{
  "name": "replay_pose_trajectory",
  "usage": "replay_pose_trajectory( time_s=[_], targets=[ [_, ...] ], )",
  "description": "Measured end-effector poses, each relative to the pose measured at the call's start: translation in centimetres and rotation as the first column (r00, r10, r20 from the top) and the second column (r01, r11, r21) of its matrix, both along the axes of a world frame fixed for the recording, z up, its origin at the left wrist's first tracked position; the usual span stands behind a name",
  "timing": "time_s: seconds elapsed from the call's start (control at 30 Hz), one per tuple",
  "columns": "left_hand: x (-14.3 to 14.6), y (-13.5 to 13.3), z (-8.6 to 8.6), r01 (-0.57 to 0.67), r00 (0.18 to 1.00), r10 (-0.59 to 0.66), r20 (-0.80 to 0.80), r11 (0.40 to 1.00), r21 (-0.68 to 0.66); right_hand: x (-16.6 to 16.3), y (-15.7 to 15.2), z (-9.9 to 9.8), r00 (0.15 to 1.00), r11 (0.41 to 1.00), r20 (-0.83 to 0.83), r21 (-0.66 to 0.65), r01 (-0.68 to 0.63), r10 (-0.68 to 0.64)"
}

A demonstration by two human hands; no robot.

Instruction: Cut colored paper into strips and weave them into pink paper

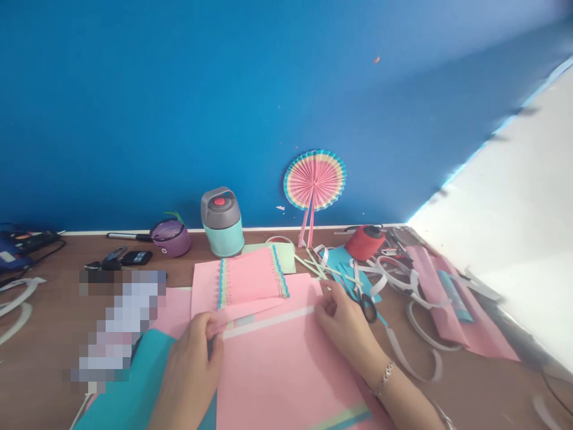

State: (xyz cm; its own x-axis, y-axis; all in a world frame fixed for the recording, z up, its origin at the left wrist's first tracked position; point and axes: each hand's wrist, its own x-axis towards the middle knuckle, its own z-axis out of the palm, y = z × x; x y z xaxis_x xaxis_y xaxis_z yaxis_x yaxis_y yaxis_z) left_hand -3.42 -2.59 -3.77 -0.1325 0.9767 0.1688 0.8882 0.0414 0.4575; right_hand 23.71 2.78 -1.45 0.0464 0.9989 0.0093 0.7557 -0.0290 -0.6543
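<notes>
A large pink paper sheet (pixel 286 364) lies in front of me on the wooden table (pixel 49 340). A narrow white strip (pixel 268 321) runs across its upper part. My left hand (pixel 194 358) pinches the strip's left end, fingers closed. My right hand (pixel 344 322), with a bracelet at the wrist, presses the strip's right end with closed fingertips. Just behind the strip rests a pleated pink paper (pixel 250 280) with teal and dotted trim on both sides. A teal sheet (pixel 134 388) lies under my left forearm.
Against the blue wall stand a round paper fan (pixel 314 180), a teal flask (pixel 222 222) and a purple container (pixel 171 237). Scissors (pixel 364 298), a red thread spool (pixel 364 242), paper scraps and pink strips (pixel 447 304) crowd the right side. Phones and cables lie at the left.
</notes>
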Motion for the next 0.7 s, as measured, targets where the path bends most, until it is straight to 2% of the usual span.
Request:
replay_pose_trajectory(
  time_s=[0.23,0.33,0.43,0.7],
  targets=[
    [0.3,0.0,0.2,-0.006,0.998,0.006,0.062,1.000,-0.001,1.2,0.2,-0.7,0.994,0.997,-0.099,0.042,0.061,-0.056],
    [0.7,-0.1,0.4,-0.040,0.996,0.039,0.085,0.999,0.013,2.2,0.6,-1.1,0.965,0.991,-0.226,-0.003,0.135,-0.132],
    [1.0,-0.1,0.5,-0.053,0.994,0.051,0.094,0.998,0.019,2.7,0.8,-1.1,0.936,0.992,-0.330,-0.049,0.114,-0.123],
    [0.3,0.3,0.1,-0.014,0.998,0.014,0.063,1.000,-0.003,1.4,0.4,0.3,0.991,0.999,-0.129,-0.026,0.020,-0.023]
  ],
)
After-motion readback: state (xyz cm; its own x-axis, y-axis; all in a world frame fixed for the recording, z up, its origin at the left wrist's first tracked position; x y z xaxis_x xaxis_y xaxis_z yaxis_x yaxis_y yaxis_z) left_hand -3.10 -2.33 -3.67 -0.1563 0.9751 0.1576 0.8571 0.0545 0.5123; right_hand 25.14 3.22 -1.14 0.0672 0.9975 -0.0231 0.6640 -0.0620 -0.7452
